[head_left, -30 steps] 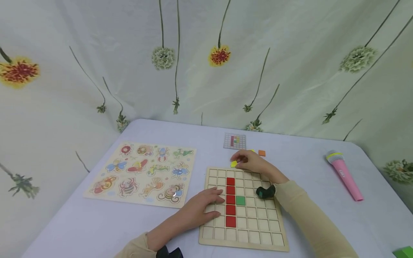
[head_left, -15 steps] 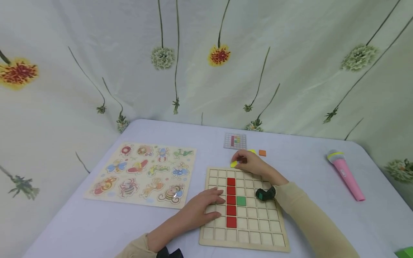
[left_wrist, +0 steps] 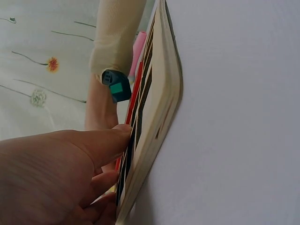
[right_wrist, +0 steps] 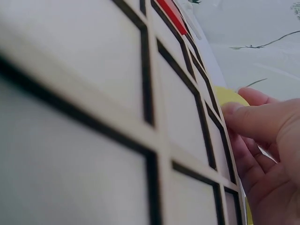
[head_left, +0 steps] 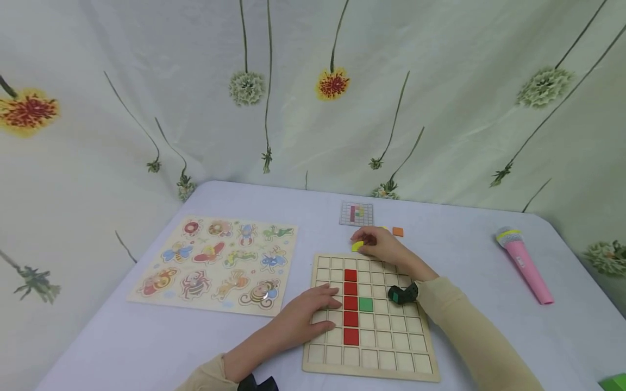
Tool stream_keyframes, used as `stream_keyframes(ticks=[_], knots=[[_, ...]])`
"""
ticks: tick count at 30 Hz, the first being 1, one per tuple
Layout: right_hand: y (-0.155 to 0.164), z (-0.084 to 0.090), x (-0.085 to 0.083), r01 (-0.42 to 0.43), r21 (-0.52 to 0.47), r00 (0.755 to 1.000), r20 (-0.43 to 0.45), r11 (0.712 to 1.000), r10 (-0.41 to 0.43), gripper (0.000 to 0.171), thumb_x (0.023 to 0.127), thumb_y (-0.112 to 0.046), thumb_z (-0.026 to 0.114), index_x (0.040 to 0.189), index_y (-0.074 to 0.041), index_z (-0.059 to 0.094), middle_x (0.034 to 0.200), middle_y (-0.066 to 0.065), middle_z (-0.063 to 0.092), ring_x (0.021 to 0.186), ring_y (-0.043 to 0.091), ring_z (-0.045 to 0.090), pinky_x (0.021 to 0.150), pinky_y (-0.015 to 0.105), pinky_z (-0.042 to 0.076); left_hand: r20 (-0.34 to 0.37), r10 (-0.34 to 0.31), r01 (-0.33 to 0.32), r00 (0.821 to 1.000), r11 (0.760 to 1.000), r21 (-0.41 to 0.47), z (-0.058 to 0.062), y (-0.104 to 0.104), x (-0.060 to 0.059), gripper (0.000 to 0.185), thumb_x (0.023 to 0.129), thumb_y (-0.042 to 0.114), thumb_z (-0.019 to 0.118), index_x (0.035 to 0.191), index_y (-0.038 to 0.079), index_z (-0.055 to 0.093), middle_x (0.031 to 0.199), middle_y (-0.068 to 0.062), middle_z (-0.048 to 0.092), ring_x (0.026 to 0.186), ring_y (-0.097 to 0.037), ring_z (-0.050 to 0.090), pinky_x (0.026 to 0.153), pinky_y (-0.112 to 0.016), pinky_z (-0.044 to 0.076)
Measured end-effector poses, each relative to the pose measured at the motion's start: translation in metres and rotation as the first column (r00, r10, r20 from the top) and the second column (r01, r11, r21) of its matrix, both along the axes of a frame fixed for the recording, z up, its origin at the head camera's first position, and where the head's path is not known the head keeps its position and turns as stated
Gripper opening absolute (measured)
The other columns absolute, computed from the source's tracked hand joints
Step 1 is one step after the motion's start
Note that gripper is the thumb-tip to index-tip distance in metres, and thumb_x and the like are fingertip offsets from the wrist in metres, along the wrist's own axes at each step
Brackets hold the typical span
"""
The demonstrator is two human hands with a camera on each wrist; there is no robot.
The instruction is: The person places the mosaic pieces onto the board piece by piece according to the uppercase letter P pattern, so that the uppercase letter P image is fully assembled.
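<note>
Head view: on the left of the surface (head_left: pixel 455 244), along its left edge, a bug puzzle (head_left: pixel 215 263) is laid flat, w/ insects printed in rows. Next, the L hand (head_left: pixel 305 315) is seen resting on the left edge of the grid bd (head_left: pixel 396 358); nothing is grasped by it, its fingers relaxed over the cells. In the 3rd col. from the bd's left edge, five red tiles (head_left: pixel 351 303) are seated in a row running near to far. Beyond the bd, nr the far edge of the surface, a pattern card (head_left: pixel 356 214) is placed. Btwn card & far edge of bd, a yellow piece (head_left: pixel 358 246) is held, pinched by thumb & fingers of the R hand (head_left: pixel 379 243); whether it's lifted can't be told. A green tile (head_left: pixel 365 304) is set just right of the middle red one. Behind the R hand a 2nd yellow piece (head_left: pixel 385 228) is mostly hidden, w/ an orange tile (head_left: pixel 398 232) placed just to its right. Toward the right edge of the surface, a pink mic (head_left: pixel 524 266) is laid aslant, head toward the far edge. Farthest right, a green block (head_left: pixel 613 383) is cut off by the frame.
</note>
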State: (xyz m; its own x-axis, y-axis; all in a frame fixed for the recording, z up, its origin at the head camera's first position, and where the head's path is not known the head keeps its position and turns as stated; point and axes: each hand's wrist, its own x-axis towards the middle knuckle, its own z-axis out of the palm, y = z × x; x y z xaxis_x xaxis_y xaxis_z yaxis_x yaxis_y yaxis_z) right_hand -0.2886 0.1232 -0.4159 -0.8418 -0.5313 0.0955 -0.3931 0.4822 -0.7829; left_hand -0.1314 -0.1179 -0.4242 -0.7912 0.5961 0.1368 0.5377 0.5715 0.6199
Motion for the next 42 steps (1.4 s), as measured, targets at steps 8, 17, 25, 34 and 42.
stream_keyframes(ticks=[8,17,25,34,42], knots=[[0.005,0.006,0.002,0.007,-0.025,1.000,0.023,1.000,-0.006,0.022,0.091,-0.002,0.058,0.110,-0.003,0.068,0.105,0.009,0.062,0.088,0.020,0.055,0.076,0.030,0.048,-0.008,0.000,0.000,1.000,1.000,-0.006,-0.001,0.000,-0.001,0.030,0.085,0.019,0.070,0.115,0.013,0.064,0.137,-0.002,0.047,0.132,-0.021,0.032,0.106,-0.038,0.029],[0.024,0.022,0.023,0.116,-0.055,0.989,0.099,0.992,-0.110,0.019,0.093,-0.002,0.055,0.106,0.003,0.067,0.111,0.016,0.058,0.088,0.024,0.057,0.074,0.030,0.053,0.029,-0.003,0.003,1.000,1.000,0.001,-0.003,-0.001,-0.001,0.030,0.087,0.021,0.068,0.115,0.014,0.063,0.138,-0.002,0.046,0.133,-0.021,0.031,0.107,-0.039,0.028],[0.037,0.029,0.068,0.178,-0.162,0.962,0.236,0.970,-0.137,0.024,0.091,-0.002,0.059,0.112,0.008,0.059,0.095,0.013,0.056,0.083,0.028,0.062,0.073,0.034,0.055,0.045,0.016,-0.015,0.999,1.000,-0.007,-0.002,-0.001,-0.002,0.032,0.086,0.022,0.069,0.117,0.015,0.062,0.140,0.001,0.044,0.134,-0.019,0.028,0.107,-0.039,0.027],[0.042,0.013,0.097,0.112,-0.182,0.967,0.248,0.977,-0.065,0.022,0.090,-0.002,0.059,0.110,0.007,0.060,0.090,0.010,0.062,0.079,0.021,0.058,0.068,0.024,0.051,0.042,0.014,-0.014,0.999,1.000,-0.005,0.001,0.001,-0.001,0.033,0.086,0.020,0.069,0.118,0.014,0.062,0.140,0.000,0.044,0.134,-0.020,0.029,0.107,-0.039,0.027],[0.044,0.011,0.107,0.048,-0.217,0.963,0.270,0.975,0.012,0.022,0.095,0.001,0.051,0.114,0.007,0.059,0.109,0.020,0.057,0.078,0.022,0.063,0.070,0.030,0.055,0.035,0.004,-0.004,0.999,1.000,0.005,0.003,0.002,-0.001,0.033,0.086,0.019,0.068,0.118,0.013,0.062,0.140,-0.002,0.045,0.134,-0.021,0.029,0.107,-0.041,0.028]])
